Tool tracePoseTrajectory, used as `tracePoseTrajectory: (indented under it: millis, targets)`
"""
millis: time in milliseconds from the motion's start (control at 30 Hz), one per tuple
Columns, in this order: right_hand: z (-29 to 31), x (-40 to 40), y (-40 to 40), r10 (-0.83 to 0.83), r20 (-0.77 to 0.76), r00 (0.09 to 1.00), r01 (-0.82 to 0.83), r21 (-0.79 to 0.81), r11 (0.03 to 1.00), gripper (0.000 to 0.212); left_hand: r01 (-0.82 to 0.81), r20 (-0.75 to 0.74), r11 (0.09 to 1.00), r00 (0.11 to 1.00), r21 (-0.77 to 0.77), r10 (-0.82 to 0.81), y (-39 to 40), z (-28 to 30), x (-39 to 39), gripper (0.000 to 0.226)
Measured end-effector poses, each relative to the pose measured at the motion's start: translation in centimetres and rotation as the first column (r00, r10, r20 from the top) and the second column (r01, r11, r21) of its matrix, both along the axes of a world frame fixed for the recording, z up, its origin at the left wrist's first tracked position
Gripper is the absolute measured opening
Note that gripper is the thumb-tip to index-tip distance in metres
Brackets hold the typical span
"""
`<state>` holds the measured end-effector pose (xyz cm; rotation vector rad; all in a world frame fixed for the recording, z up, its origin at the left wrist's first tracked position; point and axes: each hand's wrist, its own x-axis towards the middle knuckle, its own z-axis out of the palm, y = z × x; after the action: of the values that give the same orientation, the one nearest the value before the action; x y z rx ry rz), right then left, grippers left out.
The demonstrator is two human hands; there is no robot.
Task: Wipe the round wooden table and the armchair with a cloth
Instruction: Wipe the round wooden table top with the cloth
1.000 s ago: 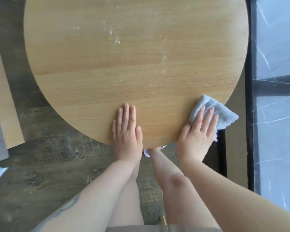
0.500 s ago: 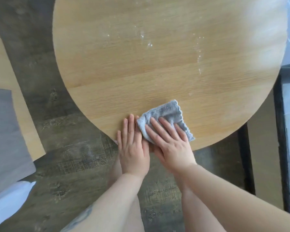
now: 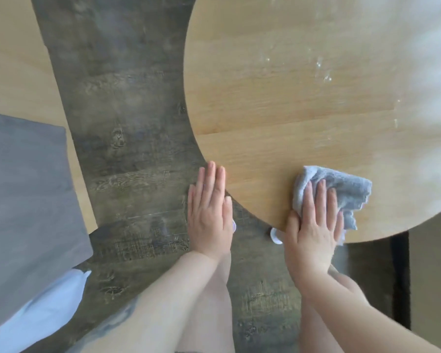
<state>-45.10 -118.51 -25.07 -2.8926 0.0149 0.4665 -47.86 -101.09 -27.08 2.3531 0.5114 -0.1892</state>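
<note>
A light honey-tan grain, streaked lengthwise, is shown by the table [image 3: 303, 98], with pale whitish specks toward its far right. Beside its near edge, a blue-grey cloth [image 3: 341, 192] is seen. Left of the table, the floor [image 3: 117, 123] is patterned in dark grey-brown mottled planks, and a plain grey cushion [image 3: 23, 187] is seen further left

bare tabletop [image 3: 303, 93] ahead, grey cushion [image 3: 28, 189] left
</note>
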Motion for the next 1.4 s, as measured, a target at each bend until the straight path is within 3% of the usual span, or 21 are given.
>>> tracePoseTrajectory:
  millis: [67,133,200,267,333,367,433,500,533,600,667,733,800,867,967,1033,1067,1200,1233,1333,1400]
  targets:
    - [-0.3,-1.8,3.5,0.053,0.019,0.998,-0.053,-0.016,0.998,0.064,-0.035,0.037,0.999,0.999,-0.036,0.036,1.3,-0.5,1.6,0.052]
    - [-0.7,-1.4,5.4,0.467,0.041,0.883,-0.469,0.059,0.881,0.058,-0.043,0.069,0.996,0.996,-0.077,0.048,2.3,-0.7,2.4,0.054]
    - [-1.2,1.4,4.5,0.612,0.101,0.784,-0.619,0.079,0.781,0.054,-0.027,0.075,0.998,0.997,-0.062,0.031,3.1,-0.6,2.5,0.056]
    - [-1.2,1.9,2.9,0.329,0.047,0.943,-0.331,0.053,0.942,0.058,0.031,0.042,0.999,0.999,-0.011,-0.031,3.3,-0.4,2.3,0.056]
    - [-0.8,0.2,3.2,-0.061,0.013,0.998,0.061,-0.006,0.998,0.064,0.052,0.001,0.997,0.999,0.048,-0.052,3.3,-0.5,2.4,0.056]
    - [-0.7,-0.7,4.2,-0.071,0.008,0.997,0.071,-0.017,0.997,0.065,0.046,-0.013,0.996,0.999,0.080,-0.045,3.4,-0.6,2.8,0.056]
    - [-0.7,-1.3,5.9,0.266,0.025,0.964,-0.267,0.038,0.963,0.063,0.067,-0.024,0.989,0.998,0.133,-0.064,3.7,-0.6,3.9,0.056]
    - [-1.3,1.3,5.5,0.597,0.089,0.797,-0.604,0.082,0.793,0.061,0.132,-0.023,0.974,0.991,0.184,-0.130,4.7,-0.8,5.2,0.055]
    - [-1.5,2.9,4.9,0.618,0.109,0.779,-0.626,0.066,0.777,0.061,0.165,-0.022,0.965,0.986,0.205,-0.164,5.5,-0.8,5.9,0.054]
    - [-1.6,3.9,3.3,0.329,0.072,0.942,-0.332,0.030,0.943,0.066,0.234,-0.032,0.945,0.972,0.230,-0.233,6.8,-0.9,7.2,0.054]
    - [-1.1,2.1,3.6,0.016,0.055,0.998,-0.016,-0.008,1.000,0.068,0.281,-0.053,0.929,0.960,0.241,-0.276,7.6,-0.9,8.0,0.054]
    - [-1.0,-0.1,5.7,0.251,0.052,0.966,-0.252,0.005,0.968,0.066,0.298,-0.076,0.925,0.954,0.235,-0.288,7.7,-0.7,8.3,0.055]
    - [-1.4,0.8,6.6,0.652,0.088,0.753,-0.658,0.083,0.749,0.064,0.304,-0.102,0.921,0.952,0.243,-0.287,7.4,-0.6,8.3,0.056]
    - [-1.8,4.0,5.7,0.782,0.105,0.615,-0.788,0.112,0.605,0.059,0.288,-0.103,0.923,0.957,0.254,-0.271,7.2,-0.5,8.3,0.056]
    - [-1.2,3.4,3.8,0.338,0.050,0.940,-0.342,0.109,0.933,0.058,0.223,-0.091,0.937,0.974,0.267,-0.206,6.5,-0.4,8.3,0.057]
    - [-0.7,0.8,5.0,-0.027,0.004,1.000,0.027,0.026,0.999,0.063,0.148,-0.094,0.940,0.988,0.307,-0.125,5.1,-0.6,8.3,0.056]
    - [-0.6,-0.2,6.1,-0.028,-0.002,1.000,0.028,0.004,1.000,0.065,0.096,-0.095,0.940,0.993,0.328,-0.068,4.1,-0.7,8.4,0.056]
    - [-1.4,3.7,3.3,0.550,0.079,0.831,-0.555,0.073,0.828,0.062,-0.025,-0.139,0.919,0.986,0.394,0.087,1.6,-0.9,8.8,0.059]
    - [-1.5,5.0,1.5,0.514,0.091,0.853,-0.519,0.043,0.854,0.063,-0.007,-0.159,0.913,0.984,0.407,0.078,1.6,-0.9,8.8,0.060]
    - [-1.0,4.7,-0.9,0.026,0.038,0.999,-0.025,-0.034,0.999,0.068,0.020,-0.209,0.896,0.975,0.443,0.081,1.4,-0.9,8.7,0.065]
    - [-0.9,3.1,0.4,0.203,0.043,0.978,-0.203,-0.018,0.979,0.067,-0.003,-0.207,0.890,0.972,0.456,0.110,0.2,-0.7,8.7,0.067]
